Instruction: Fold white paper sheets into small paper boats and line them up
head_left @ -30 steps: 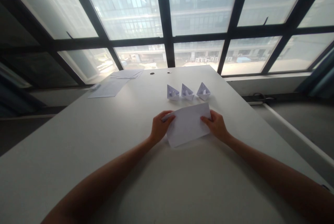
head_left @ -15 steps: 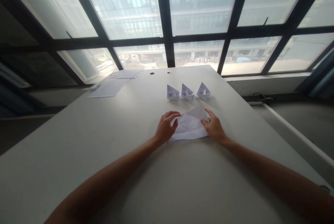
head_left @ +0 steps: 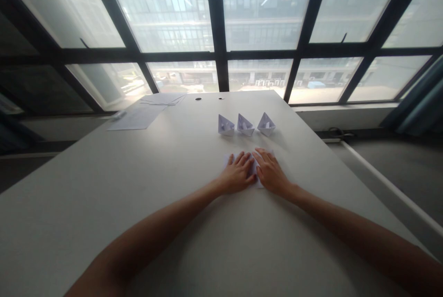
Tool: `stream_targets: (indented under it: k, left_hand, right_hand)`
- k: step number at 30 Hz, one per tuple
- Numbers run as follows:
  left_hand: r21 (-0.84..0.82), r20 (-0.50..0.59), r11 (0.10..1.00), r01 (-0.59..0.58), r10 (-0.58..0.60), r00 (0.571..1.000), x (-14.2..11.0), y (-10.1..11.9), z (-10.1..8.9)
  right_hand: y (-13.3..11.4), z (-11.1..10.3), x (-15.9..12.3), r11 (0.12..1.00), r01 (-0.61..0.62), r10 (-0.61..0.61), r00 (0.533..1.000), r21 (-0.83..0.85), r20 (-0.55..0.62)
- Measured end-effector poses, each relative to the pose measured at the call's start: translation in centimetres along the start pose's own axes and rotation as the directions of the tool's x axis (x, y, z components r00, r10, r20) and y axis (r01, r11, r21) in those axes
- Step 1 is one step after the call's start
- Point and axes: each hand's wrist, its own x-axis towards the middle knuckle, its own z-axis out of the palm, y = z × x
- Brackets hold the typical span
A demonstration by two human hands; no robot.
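A folded sheet of white paper lies flat on the table, mostly hidden under my hands. My left hand rests palm down on its left part, fingers spread. On the right part lies my right hand, its fingers stretched out toward the upper left. The two hands nearly meet over the middle of the paper. Just beyond them stand three folded paper boats in a row: the left boat, the middle boat and the right boat.
White sheets of paper lie at the table's far left, with a small blurred object on their left edge. Two small dark round spots are near the far end of the white table. Large windows rise behind it.
The paper was raised and partly opened between my hands; now it lies flat. Both hands have moved inward and pressed down onto it, with fingers spread.
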Motion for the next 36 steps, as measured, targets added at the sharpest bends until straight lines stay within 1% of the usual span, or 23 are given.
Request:
stream_targets:
  k: [2,4,6,8,12,16,20,26,29,32,34,36]
  left_hand:
    - [-0.017,-0.046,0.999,-0.032,0.031,0.998,0.4,0.4,0.3]
    - [-0.023,-0.057,0.998,-0.061,0.060,0.997,0.5,0.6,0.5]
    - [-0.020,-0.057,0.997,-0.070,0.069,0.996,0.5,0.4,0.6]
    - [-0.013,-0.052,0.998,-0.069,0.069,0.996,0.4,0.2,0.5]
    - [0.005,-0.038,0.998,-0.063,0.064,0.997,0.4,0.2,0.4]
    - [0.014,-0.031,0.999,-0.045,0.045,0.998,0.5,0.2,0.7]
    - [0.021,-0.009,1.000,-0.018,0.019,1.000,0.2,-0.6,0.9]
    - [0.041,0.004,0.994,0.105,-0.106,0.994,-1.0,-1.8,0.2]
    - [0.049,-0.023,0.988,0.148,-0.148,0.989,-1.1,-1.8,0.4]
    - [0.059,-0.062,0.983,0.176,-0.172,0.983,-0.9,-1.7,0.7]
    - [0.062,-0.076,0.985,0.162,-0.157,0.985,-0.8,-1.7,0.7]
    - [0.058,-0.062,0.995,0.084,-0.081,0.995,-0.8,-1.7,0.6]
  right_hand:
    - [0.1,0.8,0.5,0.999,0.019,-0.022,0.995,0.031,0.102]
    - [0.3,1.5,1.1,0.999,0.004,-0.012,0.984,0.044,0.176]
    - [0.3,1.9,1.6,0.999,-0.014,0.006,0.974,0.033,0.227]
    - [0.3,2.0,1.8,1.000,-0.022,0.020,0.967,0.006,0.252]
    - [0.3,1.9,1.6,0.996,-0.051,0.067,0.964,-0.067,0.258]
    - [0.4,1.7,1.2,0.992,-0.067,0.093,0.961,-0.106,0.260]
    - [0.8,1.5,0.9,0.988,-0.090,0.120,0.959,-0.124,0.258]
    - [1.5,1.4,0.6,0.973,-0.168,0.203,0.948,-0.156,0.244]
    - [1.7,1.3,0.6,0.968,-0.193,0.228,0.944,-0.158,0.237]
    - [1.6,1.2,0.8,0.970,-0.194,0.225,0.945,-0.147,0.236]
    - [1.4,1.0,0.9,0.970,-0.193,0.223,0.948,-0.148,0.227]
    - [1.1,0.8,1.0,0.972,-0.181,0.209,0.958,-0.153,0.196]
